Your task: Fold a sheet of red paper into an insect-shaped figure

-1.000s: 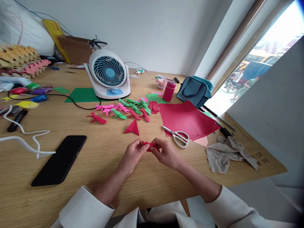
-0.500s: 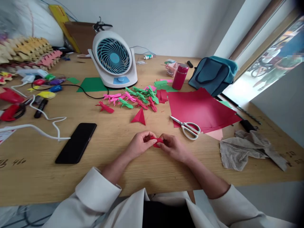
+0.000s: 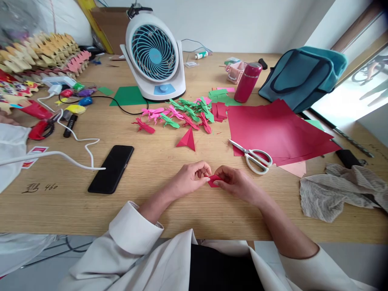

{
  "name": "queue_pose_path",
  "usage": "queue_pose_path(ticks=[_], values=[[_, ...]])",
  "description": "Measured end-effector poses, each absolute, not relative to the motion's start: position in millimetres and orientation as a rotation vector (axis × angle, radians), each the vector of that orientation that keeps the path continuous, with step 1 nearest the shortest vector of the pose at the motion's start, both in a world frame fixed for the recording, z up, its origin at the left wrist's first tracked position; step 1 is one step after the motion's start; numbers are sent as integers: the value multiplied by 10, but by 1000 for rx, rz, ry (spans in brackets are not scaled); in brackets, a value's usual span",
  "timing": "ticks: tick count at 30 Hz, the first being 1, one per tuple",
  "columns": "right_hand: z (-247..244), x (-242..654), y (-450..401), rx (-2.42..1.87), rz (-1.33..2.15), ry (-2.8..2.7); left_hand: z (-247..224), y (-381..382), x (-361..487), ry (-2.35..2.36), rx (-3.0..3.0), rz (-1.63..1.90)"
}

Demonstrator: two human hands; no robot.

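A small red piece of paper [image 3: 214,181] is pinched between both hands above the table's near part. My left hand [image 3: 195,176] holds its left edge with thumb and fingertips, and my right hand [image 3: 233,180] grips its right side. Beyond them lies a pointed red folded paper [image 3: 187,140]. Farther back is a pile of pink, green and red folded paper pieces [image 3: 182,113]. White-handled scissors [image 3: 253,157] lie partly over large red sheets [image 3: 273,129], right of my hands.
A black phone [image 3: 111,169] with a white cable is at left. Behind stand a fan [image 3: 155,56], a red bottle [image 3: 247,82] and a teal bag [image 3: 303,76]. A crumpled cloth [image 3: 336,192] lies right. Another person's white sleeve [image 3: 12,153] shows at the left edge.
The view has turned, so the table's things appear farther right and higher. A white sleeve has come into view at the left edge. Both hands still hold the small red paper.
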State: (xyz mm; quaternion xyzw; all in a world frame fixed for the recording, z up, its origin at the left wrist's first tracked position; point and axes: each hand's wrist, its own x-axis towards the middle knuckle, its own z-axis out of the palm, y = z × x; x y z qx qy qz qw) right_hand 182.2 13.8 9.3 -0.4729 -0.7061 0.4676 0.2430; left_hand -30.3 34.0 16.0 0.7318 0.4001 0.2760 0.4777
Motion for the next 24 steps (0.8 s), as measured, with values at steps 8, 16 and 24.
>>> queue_pose_path(ticks=[8, 16, 24], values=[[168, 1847, 37, -1370, 786, -2112, 129, 309, -274, 1005, 2065, 598], [191, 1782, -1, -1280, 781, -2060, 156, 325, -260, 972, 1939, 564], [116, 1770, -13, -1332, 948, -2108, 121, 310, -253, 945, 2144, 490]])
